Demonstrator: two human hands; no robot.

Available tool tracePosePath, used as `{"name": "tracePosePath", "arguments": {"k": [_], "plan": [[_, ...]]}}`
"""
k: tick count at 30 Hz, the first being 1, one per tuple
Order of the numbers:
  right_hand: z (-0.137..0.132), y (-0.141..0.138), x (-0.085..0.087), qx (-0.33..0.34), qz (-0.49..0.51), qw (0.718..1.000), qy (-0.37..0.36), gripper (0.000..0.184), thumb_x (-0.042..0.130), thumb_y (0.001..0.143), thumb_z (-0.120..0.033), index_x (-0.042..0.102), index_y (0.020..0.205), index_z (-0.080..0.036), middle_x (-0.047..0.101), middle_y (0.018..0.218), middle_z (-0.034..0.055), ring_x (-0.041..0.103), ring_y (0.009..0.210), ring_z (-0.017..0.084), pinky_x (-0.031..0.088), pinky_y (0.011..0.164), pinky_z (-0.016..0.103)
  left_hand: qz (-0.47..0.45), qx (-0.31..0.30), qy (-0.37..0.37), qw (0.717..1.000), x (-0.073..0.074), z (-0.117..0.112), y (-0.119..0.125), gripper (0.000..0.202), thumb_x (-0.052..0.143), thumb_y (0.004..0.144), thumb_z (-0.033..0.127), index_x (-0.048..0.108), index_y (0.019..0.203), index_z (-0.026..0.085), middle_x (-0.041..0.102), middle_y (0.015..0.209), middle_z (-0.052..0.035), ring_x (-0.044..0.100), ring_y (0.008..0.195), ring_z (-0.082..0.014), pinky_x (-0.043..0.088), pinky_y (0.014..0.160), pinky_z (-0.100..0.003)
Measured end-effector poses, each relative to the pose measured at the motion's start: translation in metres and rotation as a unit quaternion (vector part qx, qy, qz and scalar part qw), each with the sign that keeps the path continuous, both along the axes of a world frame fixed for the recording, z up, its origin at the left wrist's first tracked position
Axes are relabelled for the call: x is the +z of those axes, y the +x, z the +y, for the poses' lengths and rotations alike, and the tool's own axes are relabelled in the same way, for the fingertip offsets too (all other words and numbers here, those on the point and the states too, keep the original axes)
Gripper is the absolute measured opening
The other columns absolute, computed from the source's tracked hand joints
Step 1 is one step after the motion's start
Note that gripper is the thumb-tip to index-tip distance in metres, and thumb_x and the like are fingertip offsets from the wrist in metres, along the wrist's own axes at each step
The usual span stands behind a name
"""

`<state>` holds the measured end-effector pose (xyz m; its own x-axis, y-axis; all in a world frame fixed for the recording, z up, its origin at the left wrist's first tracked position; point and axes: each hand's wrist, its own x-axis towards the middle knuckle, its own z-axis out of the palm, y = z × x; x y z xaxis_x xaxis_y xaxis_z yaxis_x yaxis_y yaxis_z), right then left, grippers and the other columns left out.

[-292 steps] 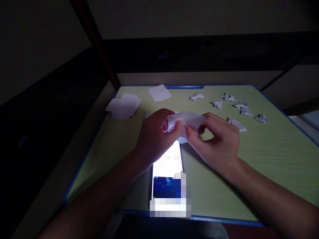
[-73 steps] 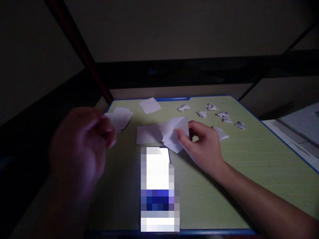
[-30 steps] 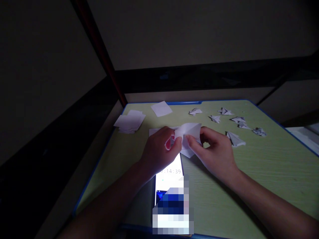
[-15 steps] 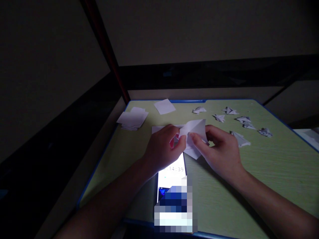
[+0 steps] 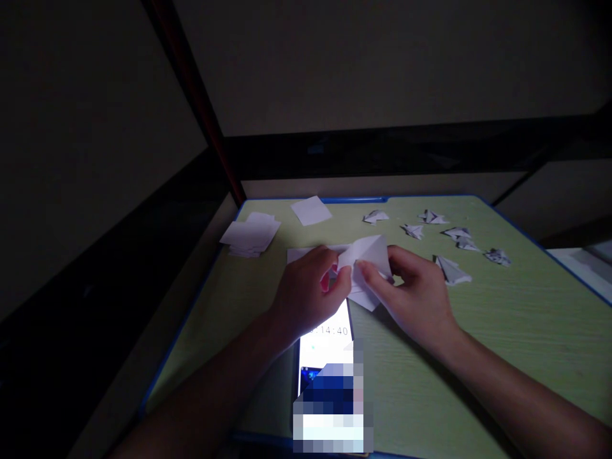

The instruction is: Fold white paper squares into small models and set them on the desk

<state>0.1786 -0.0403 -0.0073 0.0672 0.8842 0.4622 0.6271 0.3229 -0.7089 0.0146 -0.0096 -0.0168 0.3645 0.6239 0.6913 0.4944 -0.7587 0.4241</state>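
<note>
A white sheet of paper (image 5: 370,250), partly folded, is held up between both hands over the middle of the table. My left hand (image 5: 313,290) pinches its left side between thumb and fingers. On the right side, my right hand (image 5: 414,290) grips it, thumb on the near face and fingers behind. More white paper (image 5: 299,255) lies flat under and behind the hands, mostly covered. Just below the hands, a lit phone (image 5: 325,344) shows a running timer; its lower part is pixelated.
A stack of white paper squares (image 5: 251,234) sits at the table's left edge, with a single square (image 5: 312,210) farther back. Several folded paper pieces (image 5: 459,234) are scattered at the right. The green table (image 5: 516,357) has a blue rim.
The view has shifted slightly, so everything sits a little lower and more to the left. Both hands keep their hold on the paper. The timer has advanced by one second.
</note>
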Motion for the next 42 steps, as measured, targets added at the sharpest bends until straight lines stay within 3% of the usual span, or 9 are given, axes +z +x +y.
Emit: {"name": "tracePosePath", "arguments": {"k": [31,42], "plan": [[-0.0001,-0.0018,0.0013,0.007,0.014,1.000,-0.012,0.021,0.059,0.080,-0.028,0.056,0.062,-0.017,0.050,0.055,-0.0018,0.041,0.050,0.011,0.030,0.047,0.026,-0.007,-0.015,0.011,1.000,0.0037,-0.0011,-0.0002,0.020,0.055,0.080,0.013,0.042,0.066,0.018,0.040,0.057,0.0060,0.037,0.050,-0.0072,0.029,0.045,-0.022],[0.0038,-0.0049,0.0021,0.076,0.184,0.976,-0.093,0.018,0.064,0.077,-0.032,0.066,0.073,-0.015,0.063,0.064,0.0015,0.052,0.054,0.012,0.039,0.045,0.023,-0.005,-0.011,0.022,1.000,0.0029,-0.0002,-0.0007,0.020,0.057,0.079,0.012,0.042,0.066,0.018,0.040,0.057,0.0062,0.037,0.050,-0.0069,0.030,0.046,-0.022]]}}
